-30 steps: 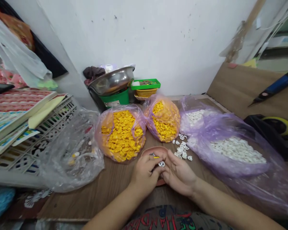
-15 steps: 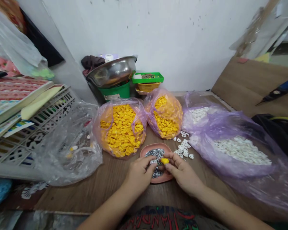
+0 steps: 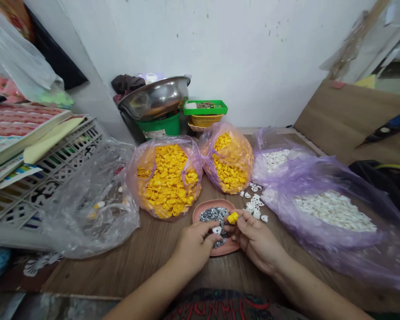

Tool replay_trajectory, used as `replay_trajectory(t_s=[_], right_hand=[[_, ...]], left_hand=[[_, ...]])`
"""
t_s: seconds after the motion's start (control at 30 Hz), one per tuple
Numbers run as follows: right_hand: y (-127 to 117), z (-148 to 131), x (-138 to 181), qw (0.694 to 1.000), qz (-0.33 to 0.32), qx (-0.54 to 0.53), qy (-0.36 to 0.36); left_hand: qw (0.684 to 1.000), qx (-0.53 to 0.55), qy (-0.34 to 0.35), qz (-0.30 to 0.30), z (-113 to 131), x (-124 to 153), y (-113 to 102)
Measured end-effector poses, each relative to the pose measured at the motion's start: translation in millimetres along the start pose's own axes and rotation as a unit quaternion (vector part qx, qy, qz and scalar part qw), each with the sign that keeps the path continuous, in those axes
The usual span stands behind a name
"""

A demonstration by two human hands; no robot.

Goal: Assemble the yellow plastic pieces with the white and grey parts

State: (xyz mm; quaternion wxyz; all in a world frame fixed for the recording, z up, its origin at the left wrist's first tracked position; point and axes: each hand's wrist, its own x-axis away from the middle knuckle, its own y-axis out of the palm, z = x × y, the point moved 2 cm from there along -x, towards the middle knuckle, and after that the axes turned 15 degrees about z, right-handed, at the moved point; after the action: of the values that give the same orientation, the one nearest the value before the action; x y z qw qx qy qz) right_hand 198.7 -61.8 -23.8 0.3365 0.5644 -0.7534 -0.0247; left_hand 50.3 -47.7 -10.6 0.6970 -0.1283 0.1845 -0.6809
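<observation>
My camera sits on my head and looks forward and down. At the bottom it sees my shirt (image 3: pixel 220 309), very close. My left hand (image 3: pixel 194 241) and right hand (image 3: pixel 259 242) are near, low in the middle. The table (image 3: pixel 146 253) spreads past them, and the white wall (image 3: pixel 220 53) stands farther back.

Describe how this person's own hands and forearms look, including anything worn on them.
The bare left hand and bare right hand have no gloves; no watch, bracelet or ring shows. The left forearm and right forearm are uncovered, with no sleeve in view. At the bottom edge, dark cloth with red lettering appears to be clothing.
</observation>
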Motion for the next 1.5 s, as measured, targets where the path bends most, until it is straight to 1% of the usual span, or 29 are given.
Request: replay_trajectory(t_s=[0.07, 0.17, 0.23, 0.3, 0.4, 0.5, 0.6, 0.67, 0.77, 0.87, 1.0, 1.1, 1.17, 1.2, 1.27, 1.37, 1.43, 1.5], right_hand=[[-1, -1, 1, 0.999, 0.009, 0.026, -0.039], [1, -3, 4, 0.989, -0.004, 0.092, -0.114], [3, -3, 7, 0.978, -0.023, 0.132, -0.161], [5, -1, 9, 0.967, -0.041, 0.158, -0.195], [6, 2, 10, 0.96, -0.059, 0.172, -0.214], [6, 4, 10, 0.957, -0.063, 0.175, -0.223], [6, 3, 11, 0.953, -0.054, 0.179, -0.239], [5, 3, 12, 0.948, -0.042, 0.185, -0.256], [4, 2, 12, 0.942, -0.027, 0.187, -0.277], [3, 1, 13, 0.939, -0.02, 0.193, -0.286], [4, 1, 15, 0.939, -0.017, 0.199, -0.28], [3, 2, 15, 0.941, -0.025, 0.2, -0.272], [2, 3, 13, 0.933, -0.034, 0.217, -0.284], [1, 3, 13, 0.924, -0.041, 0.233, -0.301], [0, 3, 12, 0.893, -0.058, 0.273, -0.354], [-3, 4, 13, 0.823, -0.064, 0.332, -0.457], [-5, 3, 14, 0.775, -0.04, 0.355, -0.522], [-5, 3, 16, 0.736, -0.029, 0.364, -0.57]], left_hand=[[0.998, 0.038, -0.048, -0.014, 3, 1, 2], [0.989, 0.087, -0.115, -0.025, 6, 2, 4], [0.985, 0.102, -0.136, -0.016, 6, 3, 5], [0.983, 0.119, -0.136, -0.007, 6, 4, 6], [0.975, 0.167, -0.145, 0.009, 4, 4, 6], [0.967, 0.198, -0.162, 0.022, 4, 4, 4], [0.964, 0.208, -0.163, 0.022, 7, 5, 4], [0.957, 0.226, -0.18, 0.018, 8, 6, 4], [0.933, 0.268, -0.24, -0.017, 6, 8, 8], [0.893, 0.333, -0.296, -0.056, 3, 10, 11], [0.846, 0.402, -0.343, -0.068, 5, 13, 13], [0.831, 0.411, -0.366, -0.077, 8, 14, 13], [0.828, 0.41, -0.375, -0.082, 8, 15, 13], [0.826, 0.412, -0.375, -0.083, 8, 15, 13], [0.824, 0.423, -0.368, -0.086, 7, 15, 14], [0.823, 0.438, -0.351, -0.087, 5, 15, 15], [0.824, 0.437, -0.351, -0.081, 3, 16, 15], [0.827, 0.433, -0.35, -0.077, 2, 16, 15]])
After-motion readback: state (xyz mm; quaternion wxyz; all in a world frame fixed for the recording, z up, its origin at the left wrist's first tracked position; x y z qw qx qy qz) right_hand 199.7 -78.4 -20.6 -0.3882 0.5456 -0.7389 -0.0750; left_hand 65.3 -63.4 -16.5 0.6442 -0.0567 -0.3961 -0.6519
